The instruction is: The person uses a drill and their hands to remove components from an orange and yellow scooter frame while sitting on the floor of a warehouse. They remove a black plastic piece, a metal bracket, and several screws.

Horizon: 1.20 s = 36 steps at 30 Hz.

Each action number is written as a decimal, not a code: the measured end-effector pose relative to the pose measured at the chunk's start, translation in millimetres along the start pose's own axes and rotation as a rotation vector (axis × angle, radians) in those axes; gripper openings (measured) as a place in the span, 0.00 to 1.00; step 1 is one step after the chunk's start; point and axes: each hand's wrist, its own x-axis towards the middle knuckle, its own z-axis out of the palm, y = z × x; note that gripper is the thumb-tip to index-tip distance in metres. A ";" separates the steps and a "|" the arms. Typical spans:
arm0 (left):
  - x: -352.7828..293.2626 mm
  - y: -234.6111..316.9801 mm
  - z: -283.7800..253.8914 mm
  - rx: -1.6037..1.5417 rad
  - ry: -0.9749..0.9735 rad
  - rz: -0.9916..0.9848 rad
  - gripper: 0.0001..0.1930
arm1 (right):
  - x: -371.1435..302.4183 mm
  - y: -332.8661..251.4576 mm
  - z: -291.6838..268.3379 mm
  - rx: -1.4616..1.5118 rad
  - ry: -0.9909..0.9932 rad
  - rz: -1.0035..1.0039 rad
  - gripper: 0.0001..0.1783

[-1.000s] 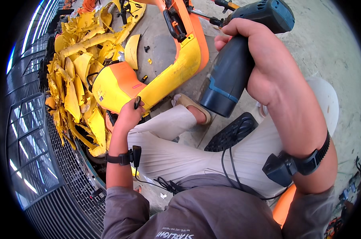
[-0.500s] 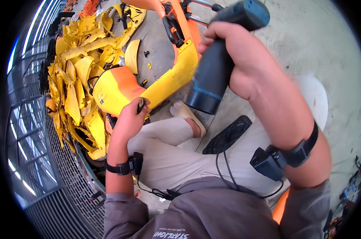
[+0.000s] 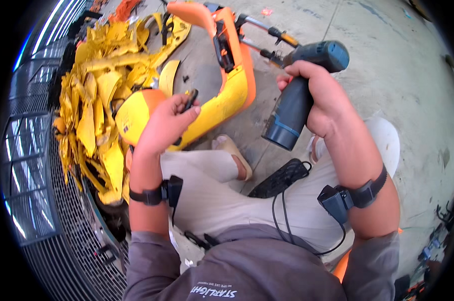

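In my right hand (image 3: 321, 95) is a dark cordless drill (image 3: 291, 113), my fingers wrapped round its grip. The drill's front end points left, close to the metal fork tubes (image 3: 259, 24) of an orange-and-yellow vehicle body (image 3: 222, 103). My left hand (image 3: 161, 120) pinches a small black part (image 3: 191, 99) between thumb and fingers, above the yellow panel. Its exact kind is not clear. Just beyond that hand lies a rounded yellow-and-orange cover (image 3: 136, 116).
A heap of broken yellow plastic panels (image 3: 94, 100) fills the left side beside a metal grating (image 3: 79, 200). A curved yellow piece (image 3: 169, 75) lies on the concrete floor (image 3: 387, 75). A black power strip (image 3: 279, 178) with cables sits between my legs.
My left hand has lifted off the yellow panel with the black part. My right hand has shifted right and slightly down with the drill. The whole view has shifted a little.
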 end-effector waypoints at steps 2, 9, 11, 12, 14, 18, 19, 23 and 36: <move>-14.5 10.2 -0.8 -0.167 -0.030 -0.028 0.14 | 2.9 5.6 -1.3 0.022 0.055 -0.032 0.05; -1.1 -17.4 -12.7 -0.852 0.111 0.052 0.16 | 4.5 1.6 13.5 0.071 0.138 -0.087 0.07; 6.7 -35.3 -24.5 -1.168 -0.041 -0.047 0.14 | -1.6 4.7 23.7 0.056 0.005 -0.073 0.06; 10.2 -43.1 -23.3 -1.172 -0.040 -0.033 0.14 | -0.1 12.2 17.7 -0.019 -0.066 -0.074 0.06; 18.0 -36.1 -17.8 -1.269 0.021 -0.061 0.13 | 1.8 17.2 7.0 -0.144 -0.090 -0.072 0.06; 29.9 -19.0 -5.6 -1.254 -0.134 0.183 0.13 | -9.5 22.3 11.6 -0.169 0.019 -0.031 0.05; 36.9 -9.8 1.9 -1.267 -0.167 0.217 0.13 | -9.0 24.1 11.4 -0.157 0.043 -0.072 0.07; 50.2 -3.6 31.4 -1.188 -0.212 0.269 0.18 | -11.4 23.0 11.7 -0.192 0.038 -0.042 0.12; 117.3 -3.4 74.6 -1.012 -0.186 0.131 0.20 | 11.8 33.6 21.8 -0.260 0.079 0.005 0.12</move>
